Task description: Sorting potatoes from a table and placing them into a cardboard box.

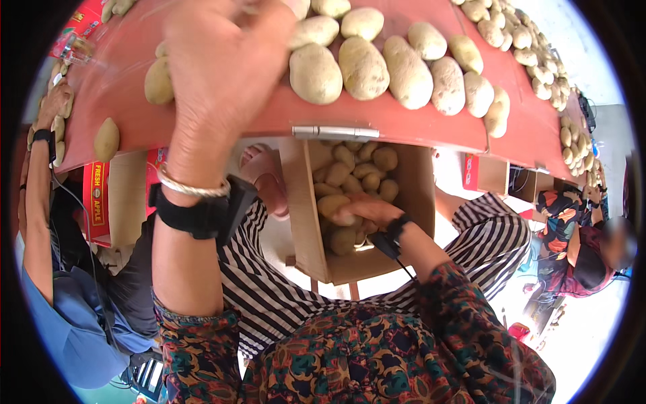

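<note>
My left hand (227,65) is raised over the red tabletop (262,118), blurred, beside a group of potatoes; its fingertips run past the top edge, so whether it holds anything is hidden. Below the table edge, my right hand (371,209) reaches into an open cardboard box (295,202) of potatoes, its fingers around a potato (334,207). On the table, large pale potatoes (315,74) lie side by side in rows to the right of my left hand. One potato (159,81) is partly behind that hand, and a small one (107,140) lies alone near the left edge.
A metal hinge (335,133) lines the table's front edge. More potatoes (522,38) are heaped at the far right. A co-worker's hand (56,101) rests on potatoes at the left. A red fruit carton (97,202) stands below, and another person (570,227) sits at the right.
</note>
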`<state>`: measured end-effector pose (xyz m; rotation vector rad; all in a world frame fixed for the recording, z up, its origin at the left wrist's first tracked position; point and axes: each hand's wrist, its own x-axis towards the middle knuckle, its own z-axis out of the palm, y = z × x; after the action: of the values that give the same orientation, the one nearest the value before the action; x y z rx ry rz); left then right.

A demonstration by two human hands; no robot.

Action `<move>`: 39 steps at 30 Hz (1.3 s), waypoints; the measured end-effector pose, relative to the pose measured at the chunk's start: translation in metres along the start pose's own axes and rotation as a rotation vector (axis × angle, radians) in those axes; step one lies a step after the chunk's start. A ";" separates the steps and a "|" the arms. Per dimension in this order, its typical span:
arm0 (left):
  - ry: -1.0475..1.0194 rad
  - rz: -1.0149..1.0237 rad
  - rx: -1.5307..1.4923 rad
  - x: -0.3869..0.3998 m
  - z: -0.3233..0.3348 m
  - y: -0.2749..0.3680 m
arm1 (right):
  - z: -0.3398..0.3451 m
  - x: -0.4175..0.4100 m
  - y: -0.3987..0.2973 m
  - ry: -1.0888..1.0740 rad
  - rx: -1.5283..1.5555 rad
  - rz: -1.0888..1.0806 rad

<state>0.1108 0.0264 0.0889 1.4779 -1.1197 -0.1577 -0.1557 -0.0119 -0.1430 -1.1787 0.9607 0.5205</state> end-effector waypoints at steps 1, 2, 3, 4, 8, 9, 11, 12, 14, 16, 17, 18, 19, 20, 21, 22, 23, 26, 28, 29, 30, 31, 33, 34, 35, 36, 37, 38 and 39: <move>-0.076 0.075 0.019 -0.004 0.001 -0.010 | -0.006 -0.014 0.003 0.016 0.173 -0.084; -0.154 0.043 -0.001 -0.013 0.006 -0.012 | -0.015 -0.026 0.000 -0.132 0.235 -0.148; -0.230 0.016 -0.031 -0.022 0.016 -0.009 | -0.027 -0.036 -0.004 -0.272 0.290 -0.207; -0.394 0.002 0.022 -0.025 0.013 0.001 | -0.024 -0.060 -0.024 -0.299 0.361 -0.341; -0.585 -0.008 -0.071 -0.047 0.008 0.014 | -0.006 -0.151 -0.094 -0.295 0.668 -0.711; -0.567 -0.027 -0.161 -0.049 0.009 0.014 | -0.005 -0.162 -0.103 -0.285 0.737 -0.792; -0.682 -0.213 -0.346 -0.043 0.006 0.022 | -0.002 -0.180 -0.138 -0.290 0.778 -0.922; -0.661 -0.262 -0.536 -0.044 0.007 0.022 | -0.003 -0.185 -0.149 -0.278 0.765 -0.937; -0.566 -0.238 -0.749 -0.042 0.016 0.013 | -0.003 -0.189 -0.175 -0.222 0.652 -0.935; -0.474 -0.252 -0.762 -0.036 0.013 0.013 | 0.000 -0.190 -0.197 -0.140 0.484 -0.947; -0.383 -0.283 -0.778 -0.034 0.011 0.011 | 0.002 -0.188 -0.206 -0.116 0.498 -0.955; -0.256 -0.267 -0.642 -0.034 0.010 0.003 | 0.010 -0.187 -0.218 0.007 0.486 -0.939; -0.257 -0.261 -0.649 -0.033 0.007 0.000 | 0.013 -0.187 -0.229 0.146 0.474 -0.917; -0.155 -0.356 -0.711 -0.032 0.000 -0.006 | 0.010 -0.183 -0.238 0.152 0.470 -0.919; -0.052 -0.449 -0.769 -0.031 -0.007 -0.006 | 0.005 -0.181 -0.248 0.365 0.203 -0.882; -0.060 -0.444 -0.781 -0.028 -0.008 -0.005 | -0.002 -0.178 -0.256 0.582 -0.064 -0.826; 0.105 -0.455 -0.773 -0.025 -0.010 -0.003 | -0.008 -0.169 -0.262 0.595 -0.066 -0.825; 0.357 -0.450 -0.726 -0.017 -0.017 -0.005 | -0.024 -0.117 -0.280 0.880 -0.229 -1.071; 0.424 -0.435 -0.699 -0.011 -0.018 -0.001 | -0.036 -0.091 -0.292 1.062 -0.597 -1.059; 0.426 -0.440 -0.698 -0.013 -0.018 -0.008 | -0.039 -0.074 -0.290 1.059 -0.596 -1.055; 0.403 -0.457 -0.725 -0.014 -0.018 -0.012 | -0.032 -0.070 -0.293 0.995 -0.750 -0.912; 0.377 -0.474 -0.754 -0.015 -0.018 -0.013 | -0.029 -0.071 -0.295 0.928 -0.896 -0.764; 0.345 -0.468 -0.736 -0.016 -0.018 -0.014 | -0.035 -0.083 -0.294 0.971 -1.075 -0.634; 0.314 -0.462 -0.716 -0.018 -0.018 -0.015 | -0.040 -0.086 -0.290 1.039 -1.084 -0.734; 0.314 -0.464 -0.715 -0.018 -0.017 -0.013 | -0.043 -0.091 -0.286 1.109 -1.089 -0.835; 0.273 -0.450 -0.663 -0.017 -0.017 -0.009 | -0.036 -0.113 -0.289 0.985 -0.834 -0.903; 0.228 -0.435 -0.611 -0.016 -0.014 -0.008 | -0.028 -0.127 -0.286 0.992 -0.834 -0.896; 0.221 -0.437 -0.617 -0.016 -0.009 -0.005 | -0.020 -0.138 -0.281 0.806 -0.606 -0.944; 0.111 -0.376 -0.590 -0.020 -0.003 -0.002 | -0.012 -0.144 -0.275 0.611 -0.378 -0.982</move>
<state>0.1040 0.0421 0.0785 1.1269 -0.6174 -0.6068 -0.0208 -0.0959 0.1239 -2.0235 0.6573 -0.5020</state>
